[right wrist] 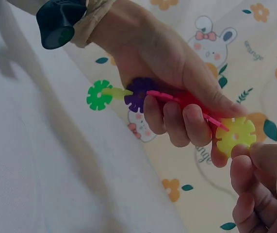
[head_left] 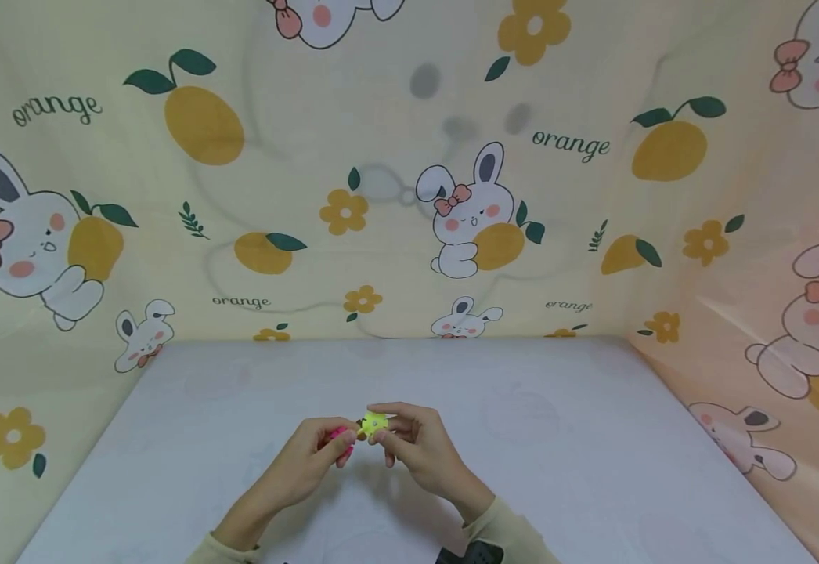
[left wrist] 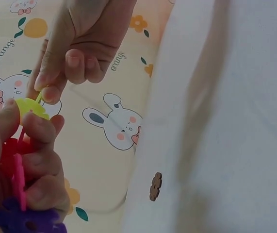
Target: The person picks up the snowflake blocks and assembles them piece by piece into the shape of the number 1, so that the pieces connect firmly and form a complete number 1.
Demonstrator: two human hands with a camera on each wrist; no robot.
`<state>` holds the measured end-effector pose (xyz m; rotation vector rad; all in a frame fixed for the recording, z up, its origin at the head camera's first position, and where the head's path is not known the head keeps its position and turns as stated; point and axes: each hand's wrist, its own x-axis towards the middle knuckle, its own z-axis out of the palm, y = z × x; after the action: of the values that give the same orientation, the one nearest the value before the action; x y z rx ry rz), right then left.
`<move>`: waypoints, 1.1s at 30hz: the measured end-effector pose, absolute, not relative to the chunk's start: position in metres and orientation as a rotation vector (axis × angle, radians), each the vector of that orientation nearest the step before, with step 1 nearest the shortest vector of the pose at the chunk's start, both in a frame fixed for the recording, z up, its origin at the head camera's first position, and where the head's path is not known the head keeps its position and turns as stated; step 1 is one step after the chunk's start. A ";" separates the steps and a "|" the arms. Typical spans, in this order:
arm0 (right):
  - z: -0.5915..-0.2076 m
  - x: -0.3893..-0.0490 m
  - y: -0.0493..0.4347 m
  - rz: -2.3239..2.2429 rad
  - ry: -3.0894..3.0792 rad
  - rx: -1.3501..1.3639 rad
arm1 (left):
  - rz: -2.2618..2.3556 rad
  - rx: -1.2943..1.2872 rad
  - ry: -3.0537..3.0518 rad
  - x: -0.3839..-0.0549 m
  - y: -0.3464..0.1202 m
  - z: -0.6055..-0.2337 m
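My left hand [right wrist: 167, 82] grips a chain of notched plastic snowflake discs, its fingers curled round the middle of it. A green disc [right wrist: 100, 95] hangs at one end, followed by a yellow piece, a purple disc [left wrist: 26, 217], pink and red discs and a yellow disc [right wrist: 236, 137]. Left thumb and fingertips hold that yellow disc close to my right hand [head_left: 416, 445]. Between right thumb and fingertip, a thin yellow disc edge [left wrist: 40, 96] shows in the left wrist view, right at the yellow disc. Both hands are close together over the table.
A white sheet covers the table [head_left: 557, 454]. A small brown notched disc [left wrist: 155, 187] shows against the white in the left wrist view. A printed cloth curtain [head_left: 353, 258] with rabbits and oranges stands behind and at the sides.
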<state>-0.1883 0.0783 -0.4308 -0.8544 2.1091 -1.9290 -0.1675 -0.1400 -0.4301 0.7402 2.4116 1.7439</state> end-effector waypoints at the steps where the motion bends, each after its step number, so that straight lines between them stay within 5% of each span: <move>1: -0.431 -0.188 0.078 -1.927 2.119 -0.848 | 1.740 0.737 2.413 -0.168 -0.140 -0.430; 33: -0.477 -0.225 0.072 -1.386 2.612 -0.669 | 1.794 0.512 2.270 -0.166 -0.149 -0.415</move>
<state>-0.2254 0.0720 -0.4774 -0.6689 2.6122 -1.3857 -0.1655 -0.1485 -0.4152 0.5122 2.2698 1.7940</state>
